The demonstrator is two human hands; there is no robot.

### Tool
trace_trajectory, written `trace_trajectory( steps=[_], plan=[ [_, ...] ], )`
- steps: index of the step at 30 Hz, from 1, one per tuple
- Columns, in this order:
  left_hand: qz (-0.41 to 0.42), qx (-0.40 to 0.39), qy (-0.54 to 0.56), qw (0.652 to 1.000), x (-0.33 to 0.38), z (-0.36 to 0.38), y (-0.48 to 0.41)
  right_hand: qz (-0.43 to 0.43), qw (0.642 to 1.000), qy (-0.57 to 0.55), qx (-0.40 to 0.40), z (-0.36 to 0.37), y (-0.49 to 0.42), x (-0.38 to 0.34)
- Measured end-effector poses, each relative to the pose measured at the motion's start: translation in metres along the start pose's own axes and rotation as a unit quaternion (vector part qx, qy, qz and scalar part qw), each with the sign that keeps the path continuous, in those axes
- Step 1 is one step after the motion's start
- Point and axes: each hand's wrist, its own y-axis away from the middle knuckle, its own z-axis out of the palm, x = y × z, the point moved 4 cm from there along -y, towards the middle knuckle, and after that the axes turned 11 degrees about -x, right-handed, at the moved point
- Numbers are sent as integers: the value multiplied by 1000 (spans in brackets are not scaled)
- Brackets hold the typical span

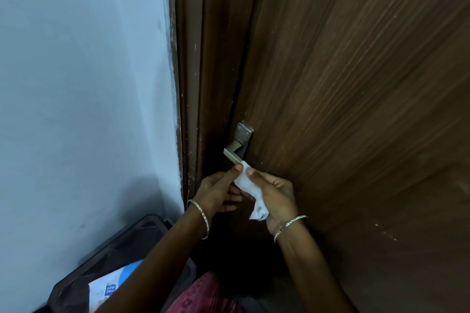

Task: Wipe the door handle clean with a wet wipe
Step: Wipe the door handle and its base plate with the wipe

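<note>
A silver lever door handle [232, 154] with its metal backplate [243, 134] sits on the brown wooden door [343, 84]. A crumpled white wet wipe [248, 185] hangs just below the lever's end, its top corner touching or almost touching the metal. My left hand [218, 190] pinches the wipe's upper edge with the thumb. From the right, my right hand [276, 198] grips the wipe, whose lower tail dangles by the palm. Both wrists wear thin bangles.
The dark door frame [193, 84] runs down left of the handle, beside a pale blue wall [84, 84]. A dark case [109, 262] with a white and blue packet [112, 284] on it stands at the lower left. Pink clothing [203, 297] shows at the bottom.
</note>
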Motion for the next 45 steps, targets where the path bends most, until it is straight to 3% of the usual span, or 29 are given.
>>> trace_trajectory(
  steps=[6,12,16,22,25,28,32,38,40,45],
  plan=[
    [-69,-38,188,979,-14,11,2,30,999,36,-25,-7,2,2],
    [-81,-26,245,966,-18,6,-2,14,1000,15,-9,-13,12,1],
    [-40,9,292,956,-12,-9,-3,-70,988,125,50,-21,25,-7],
    [89,144,299,939,1,-40,-4,-152,950,270,30,-11,32,-17],
    [206,221,190,934,16,-52,-4,-147,952,267,19,-4,27,-18],
    [249,191,45,948,17,-38,-3,-131,959,252,13,-4,21,-14],
    [350,203,-162,900,8,0,10,-89,981,170,-31,-9,14,-6],
    [383,228,-208,871,13,19,8,-10,991,-67,-116,-13,17,-7],
    [397,214,-250,857,9,29,12,-4,989,-92,-117,-13,16,-6],
    [391,112,-277,871,-22,47,14,-1,986,-106,-129,-12,16,-3]
  ],
)
